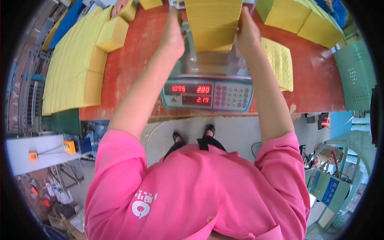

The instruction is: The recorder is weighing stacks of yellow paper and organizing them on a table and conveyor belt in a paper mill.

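A tall stack of yellow sheets [214, 26] stands on the pan of a digital scale [208, 94] with red lit figures and a keypad. To the left of the stack is my left hand [174, 36], fingers stretched forward, with a narrow gap between palm and sheets. On the other side my right hand [248, 32] lies along the stack's right edge, also with straight fingers. Whether it touches the sheets I cannot tell, and its fingertips are partly hidden. Beside my right forearm lies a low pile of yellow sheets [280, 64] with a bumpy surface.
Long rows of yellow stacks [74, 72] line the left of the red table [132, 60]; more yellow blocks [296, 18] stand at the far right. Other people's hands [119, 7] show at the far edge. A green perforated chair back [354, 76] borders the table's right.
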The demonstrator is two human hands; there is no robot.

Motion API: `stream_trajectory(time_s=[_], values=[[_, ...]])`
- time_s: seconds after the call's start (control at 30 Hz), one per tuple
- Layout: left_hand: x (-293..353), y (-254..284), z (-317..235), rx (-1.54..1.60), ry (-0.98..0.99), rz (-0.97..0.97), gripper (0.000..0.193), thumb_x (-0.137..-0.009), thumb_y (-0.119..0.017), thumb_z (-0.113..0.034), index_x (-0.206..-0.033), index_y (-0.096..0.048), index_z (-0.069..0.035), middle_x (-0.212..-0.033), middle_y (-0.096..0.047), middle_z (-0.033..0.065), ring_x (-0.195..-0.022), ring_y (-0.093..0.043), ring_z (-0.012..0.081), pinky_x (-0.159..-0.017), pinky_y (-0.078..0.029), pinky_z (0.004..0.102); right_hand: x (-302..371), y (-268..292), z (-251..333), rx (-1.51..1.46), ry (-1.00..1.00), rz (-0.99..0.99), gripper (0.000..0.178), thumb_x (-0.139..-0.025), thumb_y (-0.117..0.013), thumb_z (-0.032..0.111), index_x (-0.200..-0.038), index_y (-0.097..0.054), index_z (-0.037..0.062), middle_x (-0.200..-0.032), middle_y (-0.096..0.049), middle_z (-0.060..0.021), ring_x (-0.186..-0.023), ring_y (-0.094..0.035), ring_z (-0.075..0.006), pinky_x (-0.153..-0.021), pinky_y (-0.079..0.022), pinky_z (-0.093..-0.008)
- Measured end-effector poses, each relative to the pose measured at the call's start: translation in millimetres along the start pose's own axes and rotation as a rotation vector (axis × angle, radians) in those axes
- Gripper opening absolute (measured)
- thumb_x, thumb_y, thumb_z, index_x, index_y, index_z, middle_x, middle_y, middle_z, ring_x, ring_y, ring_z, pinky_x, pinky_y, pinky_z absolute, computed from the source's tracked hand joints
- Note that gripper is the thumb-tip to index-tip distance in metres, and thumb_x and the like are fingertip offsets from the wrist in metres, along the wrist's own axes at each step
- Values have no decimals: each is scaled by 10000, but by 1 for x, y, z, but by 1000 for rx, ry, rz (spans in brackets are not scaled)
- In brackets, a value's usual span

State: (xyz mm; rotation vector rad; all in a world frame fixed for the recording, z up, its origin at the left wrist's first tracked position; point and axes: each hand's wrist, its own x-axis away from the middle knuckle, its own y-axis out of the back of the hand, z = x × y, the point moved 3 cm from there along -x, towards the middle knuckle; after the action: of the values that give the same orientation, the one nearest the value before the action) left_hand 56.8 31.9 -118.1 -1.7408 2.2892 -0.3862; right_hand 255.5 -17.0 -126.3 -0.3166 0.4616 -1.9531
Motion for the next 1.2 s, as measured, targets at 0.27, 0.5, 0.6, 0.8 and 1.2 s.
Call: stream_trajectory(time_s=[0.27,0.5,0.6,0.8,1.2], values=[[163,118,-27,-50,39,-229,706,-1024,-324,-495,-1479,-270,43,-1541,-285,212,-1450,-248,300,-1165,-238,476,135,51,37,308,236,111,549,-1042,-306,345,-1471,-343,3,-1526,-350,-151,-1435,-296,-300,-1153,-231,-448],[215,153,-14,-78,54,-301,642,-1029,-353,-463,-1419,-368,47,-1475,-388,208,-1392,-358,303,-1112,-329,464,198,71,32,265,248,23,514,-1029,-383,304,-1413,-417,-35,-1459,-438,-157,-1379,-384,-288,-1133,-292,-434],[221,156,-12,-58,81,-300,600,-1037,-331,-459,-1380,-411,27,-1450,-425,193,-1357,-400,294,-1098,-355,455,221,70,24,212,222,-10,504,-1023,-406,279,-1390,-429,-68,-1432,-459,-188,-1357,-411,-298,-1127,-298,-435],[236,166,6,9,158,-231,515,-1038,-349,-441,-1255,-525,-8,-1312,-548,162,-1227,-511,255,-1014,-425,418,277,72,-12,134,152,-110,459,-1020,-408,244,-1360,-468,-58,-1390,-500,-185,-1318,-449,-290,-1102,-332,-427],[205,115,-10,-157,128,1,313,-1012,-463,-227,-1165,-590,15,-1129,-649,137,-1025,-627,210,-909,-494,342,315,72,-45,45,61,-205,374,-1019,-410,195,-1244,-564,-61,-1237,-611,-148,-1158,-570,-236,-1026,-426,-401]])
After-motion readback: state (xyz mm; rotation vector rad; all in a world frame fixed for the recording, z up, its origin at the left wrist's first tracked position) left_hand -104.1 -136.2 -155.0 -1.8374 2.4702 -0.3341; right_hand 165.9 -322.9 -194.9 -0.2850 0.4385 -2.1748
